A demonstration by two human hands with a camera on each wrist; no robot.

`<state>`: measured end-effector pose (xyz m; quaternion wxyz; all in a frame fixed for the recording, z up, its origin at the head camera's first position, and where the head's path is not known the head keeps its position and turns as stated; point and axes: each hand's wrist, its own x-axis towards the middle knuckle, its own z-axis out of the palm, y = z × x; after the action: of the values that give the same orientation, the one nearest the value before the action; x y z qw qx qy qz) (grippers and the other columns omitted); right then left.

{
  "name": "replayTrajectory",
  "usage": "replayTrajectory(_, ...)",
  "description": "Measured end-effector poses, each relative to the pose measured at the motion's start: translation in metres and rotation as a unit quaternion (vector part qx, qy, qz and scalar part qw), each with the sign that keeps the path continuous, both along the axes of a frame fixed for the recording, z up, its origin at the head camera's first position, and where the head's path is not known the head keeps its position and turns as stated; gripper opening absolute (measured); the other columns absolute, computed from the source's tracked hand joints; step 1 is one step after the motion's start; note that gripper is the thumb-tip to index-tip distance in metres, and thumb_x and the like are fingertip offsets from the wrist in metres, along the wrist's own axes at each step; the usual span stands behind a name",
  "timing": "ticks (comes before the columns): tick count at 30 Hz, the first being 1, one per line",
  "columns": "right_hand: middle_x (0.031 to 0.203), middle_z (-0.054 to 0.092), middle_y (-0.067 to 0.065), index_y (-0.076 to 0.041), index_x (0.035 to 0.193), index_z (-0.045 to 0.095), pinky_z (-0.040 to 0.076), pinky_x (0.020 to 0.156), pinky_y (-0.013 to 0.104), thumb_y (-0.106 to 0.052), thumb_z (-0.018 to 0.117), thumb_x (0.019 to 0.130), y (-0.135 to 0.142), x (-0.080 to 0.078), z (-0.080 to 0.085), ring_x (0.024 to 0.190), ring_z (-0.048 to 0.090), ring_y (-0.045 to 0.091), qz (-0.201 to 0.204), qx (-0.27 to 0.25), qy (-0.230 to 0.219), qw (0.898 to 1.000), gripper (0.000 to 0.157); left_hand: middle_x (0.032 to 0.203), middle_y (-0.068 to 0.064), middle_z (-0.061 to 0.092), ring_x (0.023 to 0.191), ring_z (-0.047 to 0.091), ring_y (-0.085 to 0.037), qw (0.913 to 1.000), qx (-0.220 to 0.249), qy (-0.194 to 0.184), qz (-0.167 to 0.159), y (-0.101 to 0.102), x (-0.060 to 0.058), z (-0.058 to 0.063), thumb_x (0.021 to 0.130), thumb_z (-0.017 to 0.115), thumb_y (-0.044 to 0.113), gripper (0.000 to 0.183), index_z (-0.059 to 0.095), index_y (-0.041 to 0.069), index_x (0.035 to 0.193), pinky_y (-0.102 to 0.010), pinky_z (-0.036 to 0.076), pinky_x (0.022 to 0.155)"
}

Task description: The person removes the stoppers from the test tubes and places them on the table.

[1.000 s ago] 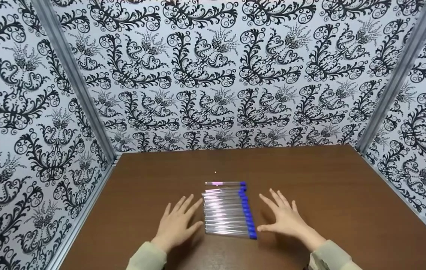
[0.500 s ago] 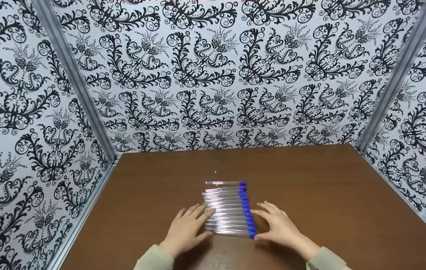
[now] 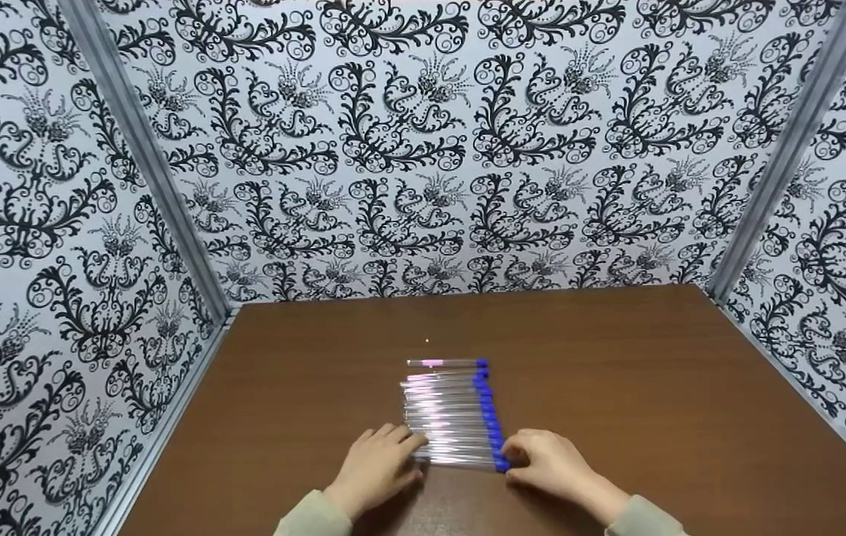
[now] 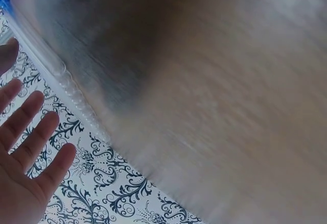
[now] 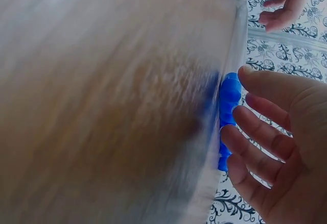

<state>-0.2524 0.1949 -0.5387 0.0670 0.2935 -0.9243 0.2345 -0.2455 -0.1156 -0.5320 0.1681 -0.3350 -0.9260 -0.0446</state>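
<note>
A row of several clear test tubes (image 3: 444, 415) lies side by side on the brown table, blue caps (image 3: 488, 409) to the right. My left hand (image 3: 377, 467) is at the near left ends of the row, its index fingertip overlapping the tubes. In the left wrist view its fingers (image 4: 43, 129) are spread and fairly straight, beside the clear tube ends (image 4: 65, 76). On the cap side, my right hand (image 3: 549, 463) bends around the nearest caps with a gap between thumb and index finger. The right wrist view shows the thumb tip right at the nearest blue cap (image 5: 231, 88).
The brown table (image 3: 304, 357) extends around the row on all sides. Patterned black-and-white walls (image 3: 423, 149) enclose it at the back and both sides, with grey metal posts (image 3: 144, 156) at the corners. One tube (image 3: 445, 363) lies slightly apart at the far end.
Both hands have come down toward the near end of the row and closer to the tube ends. The right fingers have bent inward around the nearest caps. The tubes look unmoved.
</note>
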Motion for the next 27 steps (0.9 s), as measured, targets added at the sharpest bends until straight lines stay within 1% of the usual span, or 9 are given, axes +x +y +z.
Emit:
replayTrajectory(5, 0.081, 0.058, -0.018, -0.02, 0.086, 0.072, 0.047, 0.061, 0.029, -0.023, 0.082, 0.071, -0.0008, -0.0002, -0.0009, 0.072, 0.054, 0.001, 0.004, -0.005, 0.006, 1.0, 0.019, 0.11, 0.005, 0.065, 0.098, 0.059, -0.016, 0.9997, -0.019, -0.007, 0.011, 0.0001, -0.0001, -0.0025, 0.081, 0.074, 0.039, 0.04, 0.065, 0.022, 0.116, -0.047, 0.051, 0.079)
replayTrajectory(9, 0.081, 0.059, -0.018, -0.019, 0.086, 0.072, 0.048, 0.061, 0.029, -0.023, 0.081, 0.071, -0.0019, -0.0014, -0.0012, 0.073, 0.054, 0.001, 0.009, 0.0, 0.008, 1.0, 0.018, 0.108, 0.005, 0.066, 0.095, 0.059, -0.016, 0.9996, -0.025, -0.009, 0.012, 0.0002, 0.0006, -0.0027, 0.08, 0.075, 0.04, 0.037, 0.065, 0.021, 0.11, -0.045, 0.052, 0.077)
replayTrajectory(14, 0.081, 0.06, -0.017, -0.02, 0.086, 0.072, 0.048, 0.062, 0.031, -0.023, 0.082, 0.071, -0.002, -0.0027, -0.0022, 0.074, 0.055, 0.002, 0.012, 0.006, 0.013, 1.0, 0.018, 0.103, 0.005, 0.065, 0.091, 0.059, -0.015, 0.9997, -0.022, -0.009, 0.009, 0.001, 0.0004, -0.0022, 0.079, 0.076, 0.04, 0.034, 0.066, 0.02, 0.106, -0.042, 0.052, 0.075)
replayTrajectory(18, 0.082, 0.063, -0.016, -0.018, 0.087, 0.072, 0.05, 0.065, 0.031, -0.022, 0.081, 0.072, -0.0021, -0.0037, -0.0043, 0.075, 0.057, 0.003, 0.014, 0.007, 0.011, 1.0, 0.017, 0.093, 0.007, 0.065, 0.082, 0.059, -0.014, 0.9999, -0.013, -0.01, 0.001, 0.0021, -0.0004, -0.002, 0.078, 0.078, 0.035, 0.027, 0.066, 0.02, 0.096, -0.041, 0.052, 0.071)
replayTrajectory(21, 0.082, 0.063, -0.016, -0.017, 0.087, 0.073, 0.05, 0.064, 0.03, -0.02, 0.081, 0.073, -0.0024, -0.0035, -0.0061, 0.074, 0.057, 0.002, 0.018, 0.008, 0.012, 1.0, 0.017, 0.085, 0.008, 0.064, 0.076, 0.058, -0.014, 0.9999, -0.012, -0.006, -0.004, 0.0032, -0.0001, -0.0016, 0.076, 0.08, 0.03, 0.021, 0.065, 0.019, 0.088, -0.041, 0.053, 0.067)
replayTrajectory(23, 0.081, 0.063, -0.016, -0.017, 0.087, 0.073, 0.049, 0.063, 0.029, -0.02, 0.081, 0.072, -0.0027, -0.0034, -0.007, 0.073, 0.056, 0.002, 0.019, 0.01, 0.016, 1.0, 0.017, 0.083, 0.008, 0.064, 0.074, 0.058, -0.014, 0.9998, -0.018, 0.0, -0.003, 0.0041, 0.0006, -0.0011, 0.076, 0.08, 0.027, 0.019, 0.065, 0.019, 0.086, -0.04, 0.053, 0.066)
replayTrajectory(27, 0.079, 0.061, -0.016, -0.017, 0.086, 0.073, 0.048, 0.061, 0.029, -0.02, 0.081, 0.071, -0.0032, -0.0036, -0.0077, 0.071, 0.054, 0.002, 0.018, 0.016, 0.028, 0.999, 0.017, 0.082, 0.007, 0.064, 0.074, 0.059, -0.014, 0.9997, -0.024, 0.006, 0.001, 0.0059, 0.002, 0.0003, 0.076, 0.079, 0.026, 0.016, 0.067, 0.019, 0.084, -0.041, 0.053, 0.067)
